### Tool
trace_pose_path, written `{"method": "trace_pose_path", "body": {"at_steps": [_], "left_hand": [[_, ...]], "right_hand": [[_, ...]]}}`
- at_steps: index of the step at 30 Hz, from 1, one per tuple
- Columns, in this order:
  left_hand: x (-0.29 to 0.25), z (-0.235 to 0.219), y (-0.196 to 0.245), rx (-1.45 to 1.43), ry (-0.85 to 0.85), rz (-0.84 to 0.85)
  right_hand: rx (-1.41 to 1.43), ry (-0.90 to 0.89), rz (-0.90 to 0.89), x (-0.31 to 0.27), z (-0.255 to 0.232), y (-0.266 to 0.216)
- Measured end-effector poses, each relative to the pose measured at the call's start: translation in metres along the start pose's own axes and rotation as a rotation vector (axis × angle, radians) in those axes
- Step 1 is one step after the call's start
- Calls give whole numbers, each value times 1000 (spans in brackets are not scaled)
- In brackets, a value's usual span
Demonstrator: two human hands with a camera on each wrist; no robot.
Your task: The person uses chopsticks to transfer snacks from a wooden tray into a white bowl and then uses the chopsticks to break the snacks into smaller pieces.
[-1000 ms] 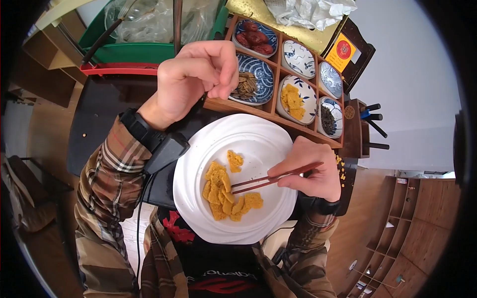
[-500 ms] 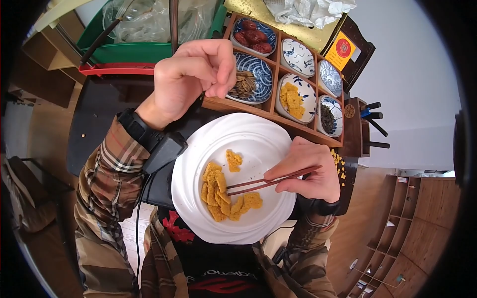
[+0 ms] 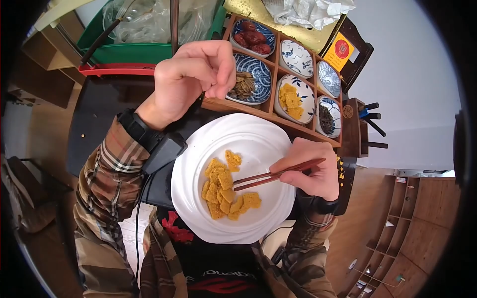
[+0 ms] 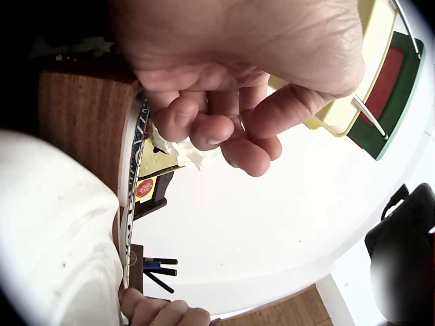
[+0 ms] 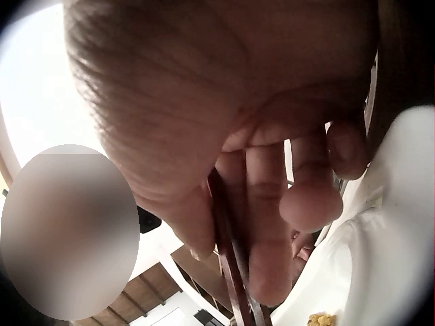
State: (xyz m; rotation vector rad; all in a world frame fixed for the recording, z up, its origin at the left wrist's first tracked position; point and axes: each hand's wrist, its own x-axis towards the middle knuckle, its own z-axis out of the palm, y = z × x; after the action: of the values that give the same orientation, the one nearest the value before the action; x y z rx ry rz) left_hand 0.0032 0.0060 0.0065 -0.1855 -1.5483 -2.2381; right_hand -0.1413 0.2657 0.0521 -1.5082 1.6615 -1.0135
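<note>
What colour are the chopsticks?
The chopsticks are dark reddish brown. They show best in the head view.

A dark table (image 3: pixel 107 109) stands beside a plain, pale wall (image 3: pixel 415 74); at right, wooden floor (image 3: pixel 354 213) extends to brown shelving (image 3: pixel 422 231), with brown furniture (image 3: pixel 49 82) upper left.

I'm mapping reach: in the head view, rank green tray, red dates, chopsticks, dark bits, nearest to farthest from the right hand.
1. Chopsticks: held in the right hand.
2. Dark bits: just beyond the hand.
3. Red dates: farther beyond, leftward.
4. Green tray: far left.
</note>
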Motion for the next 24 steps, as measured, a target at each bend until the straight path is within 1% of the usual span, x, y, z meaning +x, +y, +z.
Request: {"method": "trace_pose_path", "body": {"at_steps": [3, 5, 8, 9, 10, 12, 14, 15, 17, 18, 20, 24], "left_hand": [[0, 0, 1, 6, -3, -1], [0, 0, 1, 5, -3, -3], [0, -2, -1, 16, -11, 4], [0, -4, -3, -26, -18, 19], [0, -5, -5, -68, -25, 35], [1, -6, -5, -69, -29, 37], [1, -6, -5, -69, -32, 40], [1, -6, -5, -70, -34, 41], [1, -6, -5, -71, -37, 42], [1, -5, -5, -77, -27, 35], [0, -5, -5, -83, -18, 29], [1, -6, -5, -83, -30, 35]], "right_hand": [[5, 6, 12, 0, 0, 1], [-21, 5, -33, 0, 0, 3], [-15, -3, -14, -1, -1, 3], [-14, -4, -13, -1, -3, 4], [6, -15, -37, -1, -4, 4], [25, -26, -61, -1, -5, 6], [108, -41, -140, 0, -4, 9], [108, -41, -140, 1, -5, 9], [88, -156, -178, 2, -5, 8], [88, -156, -178, 3, -5, 6], [43, -150, -103, 3, -3, 3], [71, -82, -100, -4, -6, 12]]}}
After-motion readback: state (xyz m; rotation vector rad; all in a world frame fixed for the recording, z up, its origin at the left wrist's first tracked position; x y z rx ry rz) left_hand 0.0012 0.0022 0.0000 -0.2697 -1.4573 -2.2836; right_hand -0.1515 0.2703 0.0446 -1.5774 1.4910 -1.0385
